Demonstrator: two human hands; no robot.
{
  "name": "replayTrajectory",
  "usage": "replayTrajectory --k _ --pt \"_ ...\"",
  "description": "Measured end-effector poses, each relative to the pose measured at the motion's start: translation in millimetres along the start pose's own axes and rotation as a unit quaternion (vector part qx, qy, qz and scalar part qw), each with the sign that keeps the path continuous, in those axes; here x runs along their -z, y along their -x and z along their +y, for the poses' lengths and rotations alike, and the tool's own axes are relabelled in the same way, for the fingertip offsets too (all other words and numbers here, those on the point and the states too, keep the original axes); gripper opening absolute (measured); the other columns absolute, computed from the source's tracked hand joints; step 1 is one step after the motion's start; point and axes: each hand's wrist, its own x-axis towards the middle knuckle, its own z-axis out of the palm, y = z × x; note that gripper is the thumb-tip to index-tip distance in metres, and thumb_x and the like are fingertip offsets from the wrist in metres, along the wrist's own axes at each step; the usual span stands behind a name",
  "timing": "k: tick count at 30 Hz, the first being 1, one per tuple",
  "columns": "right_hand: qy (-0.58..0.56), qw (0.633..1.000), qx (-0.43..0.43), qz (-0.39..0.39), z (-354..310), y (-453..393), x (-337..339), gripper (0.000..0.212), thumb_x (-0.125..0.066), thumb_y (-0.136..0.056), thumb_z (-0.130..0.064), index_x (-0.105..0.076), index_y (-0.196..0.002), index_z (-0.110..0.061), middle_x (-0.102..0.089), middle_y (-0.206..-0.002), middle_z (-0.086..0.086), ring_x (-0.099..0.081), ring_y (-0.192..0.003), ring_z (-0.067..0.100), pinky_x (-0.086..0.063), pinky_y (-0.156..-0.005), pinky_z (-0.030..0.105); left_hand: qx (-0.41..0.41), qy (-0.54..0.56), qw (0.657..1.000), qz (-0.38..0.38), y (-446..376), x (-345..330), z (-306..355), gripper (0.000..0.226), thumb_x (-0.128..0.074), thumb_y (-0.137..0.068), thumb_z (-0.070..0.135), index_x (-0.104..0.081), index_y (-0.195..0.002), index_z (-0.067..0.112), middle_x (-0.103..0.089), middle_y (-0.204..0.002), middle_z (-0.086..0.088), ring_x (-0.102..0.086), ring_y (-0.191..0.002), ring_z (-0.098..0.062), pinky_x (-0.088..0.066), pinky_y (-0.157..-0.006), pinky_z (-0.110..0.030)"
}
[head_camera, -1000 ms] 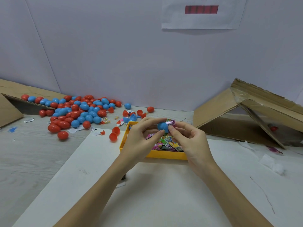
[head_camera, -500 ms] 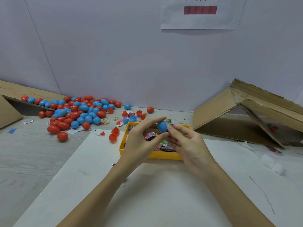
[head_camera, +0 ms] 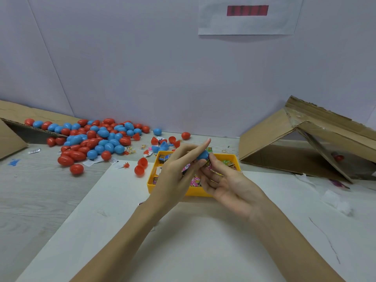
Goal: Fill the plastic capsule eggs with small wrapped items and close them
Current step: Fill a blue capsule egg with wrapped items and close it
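Counter (head_camera: 36,200) carries a white sheet (head_camera: 183,241). Cardboard box (head_camera: 305,143) lies open on its side at right. Pile of red and blue capsule eggs (head_camera: 97,139) sits far left. Yellow tray (head_camera: 198,192) of wrapped items stands centre. Above it, left hand (head_camera: 179,171) grips a blue egg half (head_camera: 203,154); right hand (head_camera: 227,184) pinches a pink wrapped item (head_camera: 209,164) at the half's lower edge.

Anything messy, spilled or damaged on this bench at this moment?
Yes. Red and blue eggs lie spilled in a loose heap at far left, with separated halves and torn wrapper scraps scattered behind the yellow tray. The cardboard box at right lies collapsed, its flaps ragged.
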Motion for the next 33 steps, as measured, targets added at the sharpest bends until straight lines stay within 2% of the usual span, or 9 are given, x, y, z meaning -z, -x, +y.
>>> replayTrajectory --k 3,5,9,15,18,23,27,30,33 --pt "-0.016 1.0 -0.013 0.003 1 1 -2 0.039 -0.08 -0.077 -0.024 -0.074 -0.113 -0.009 -0.077 -0.101 0.014 -0.077 -0.091 0.023 -0.062 -0.074 0.028 0.007 0.014 1.0 0.003 0 -1 2 0.051 -0.058 -0.099 0.009 -0.046 -0.149 0.01 -0.062 -0.117 -0.005 -0.056 -0.109 -0.01 -0.046 -0.093 -0.016" --pt "-0.017 1.0 -0.024 0.008 0 2 -3 0.047 -0.081 -0.077 -0.026 -0.073 -0.12 -0.008 -0.076 -0.102 0.013 -0.077 -0.09 0.023 -0.062 -0.073 0.028 0.05 0.044 0.997 0.029 1 -3 4 0.057 -0.064 -0.096 0.015 -0.047 -0.15 0.011 -0.066 -0.115 -0.002 -0.062 -0.106 -0.012 -0.052 -0.093 -0.021" --pt "-0.014 0.999 -0.037 0.007 -2 3 -3 0.057 -0.082 -0.077 -0.029 -0.071 -0.129 -0.007 -0.076 -0.105 0.011 -0.076 -0.092 0.022 -0.058 -0.077 0.028 0.074 0.092 0.99 0.075 2 -2 4 0.041 -0.075 -0.089 0.017 -0.068 -0.128 0.01 -0.071 -0.114 0.001 -0.069 -0.105 -0.023 -0.057 -0.092 -0.038" --pt "-0.033 0.998 -0.05 -0.003 -3 6 -4 0.054 -0.084 -0.075 -0.028 -0.072 -0.123 -0.009 -0.076 -0.106 0.012 -0.076 -0.097 0.023 -0.058 -0.074 0.027 0.023 0.053 0.995 0.085 1 -3 2 0.031 -0.072 -0.09 0.01 -0.073 -0.121 0.007 -0.073 -0.109 -0.001 -0.067 -0.102 -0.019 -0.055 -0.085 -0.028" --pt "-0.031 0.998 -0.046 0.002 -3 7 -5 0.052 -0.085 -0.075 -0.029 -0.073 -0.121 -0.008 -0.077 -0.105 0.013 -0.077 -0.096 0.023 -0.055 -0.078 0.027 0.031 0.067 0.994 0.081 2 -3 0 0.031 -0.071 -0.091 0.009 -0.072 -0.122 0.008 -0.072 -0.11 0.0 -0.067 -0.104 -0.02 -0.054 -0.086 -0.026" --pt "-0.031 0.999 -0.029 0.008 -3 8 -4 0.042 -0.08 -0.085 -0.027 -0.071 -0.121 -0.007 -0.077 -0.102 0.016 -0.077 -0.095 0.025 -0.061 -0.07 0.026 0.034 0.061 0.995 0.076 3 -3 1 0.03 -0.071 -0.091 0.011 -0.073 -0.121 0.011 -0.072 -0.11 0.002 -0.067 -0.103 -0.02 -0.054 -0.085 -0.025" --pt "0.113 0.99 0.065 0.047 1 7 -3 0.036 -0.069 -0.096 -0.034 -0.073 -0.114 -0.003 -0.078 -0.103 0.016 -0.078 -0.095 0.025 -0.064 -0.077 0.029 -0.009 -0.063 0.996 0.055 2 -1 -2 0.029 -0.075 -0.089 0.011 -0.074 -0.118 0.008 -0.067 -0.109 -0.003 -0.065 -0.1 -0.019 -0.056 -0.084 -0.03" --pt "0.234 0.958 0.145 0.076 5 6 -1 0.032 -0.073 -0.093 -0.031 -0.075 -0.112 -0.004 -0.08 -0.102 0.01 -0.077 -0.097 0.022 -0.063 -0.085 0.032 -0.011 -0.049 0.999 0.01 2 -1 0 0.037 -0.077 -0.087 0.006 -0.068 -0.123 0.006 -0.061 -0.113 -0.004 -0.062 -0.101 -0.015 -0.055 -0.086 -0.025" --pt "0.245 0.95 0.165 0.095 8 5 -1 0.035 -0.079 -0.088 -0.021 -0.07 -0.116 -0.001 -0.08 -0.098 0.009 -0.078 -0.094 0.022 -0.064 -0.081 0.032 0.004 -0.031 0.999 -0.014 3 -2 2 0.054 -0.081 -0.082 0.004 -0.062 -0.132 0.008 -0.059 -0.118 -0.002 -0.061 -0.104 -0.007 -0.053 -0.091 -0.019"
